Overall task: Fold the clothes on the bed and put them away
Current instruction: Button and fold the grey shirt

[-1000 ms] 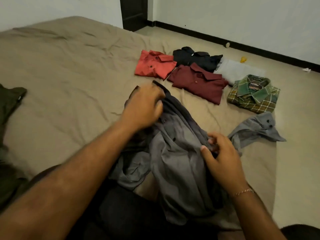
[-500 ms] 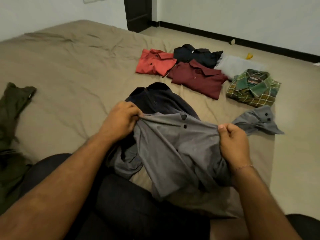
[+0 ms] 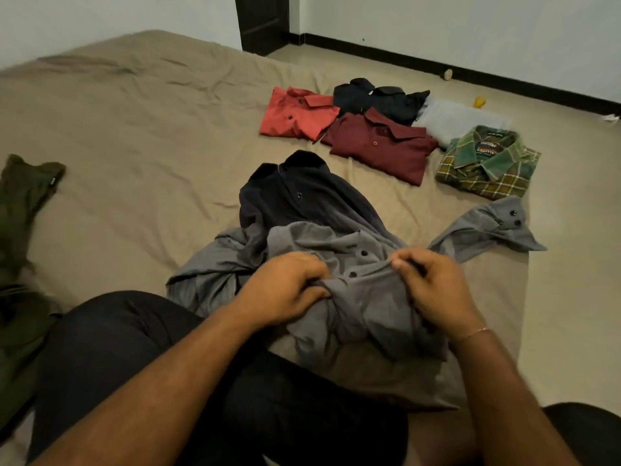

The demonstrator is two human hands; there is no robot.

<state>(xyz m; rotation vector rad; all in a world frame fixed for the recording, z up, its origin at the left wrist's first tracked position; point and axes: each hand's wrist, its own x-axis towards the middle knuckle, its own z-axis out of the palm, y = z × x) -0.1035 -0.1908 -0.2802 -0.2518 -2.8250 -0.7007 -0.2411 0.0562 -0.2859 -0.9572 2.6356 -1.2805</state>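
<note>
A grey button-up shirt [image 3: 363,264], dark near its collar, lies crumpled on the tan bed [image 3: 141,136] in front of me. My left hand [image 3: 285,290] grips a bunch of its fabric beside the button row. My right hand [image 3: 433,287] pinches the fabric on the other side of the buttons. One grey sleeve with a buttoned cuff [image 3: 497,227] trails off to the right. Folded shirts lie beyond: a red one [image 3: 295,116], a maroon one [image 3: 379,146], a black one [image 3: 379,99], a pale grey one [image 3: 457,119] and a green plaid one [image 3: 487,163].
A dark olive garment [image 3: 23,230] lies unfolded along the bed's left side. My legs in dark trousers [image 3: 141,358] are under the shirt's near end. Bare floor [image 3: 571,264] runs to the right of the bed, with a dark door [image 3: 262,21] at the back.
Both hands have drawn closer together and nearer to me, bunching the grey shirt's front between them. The stretched button edge has gone slack.
</note>
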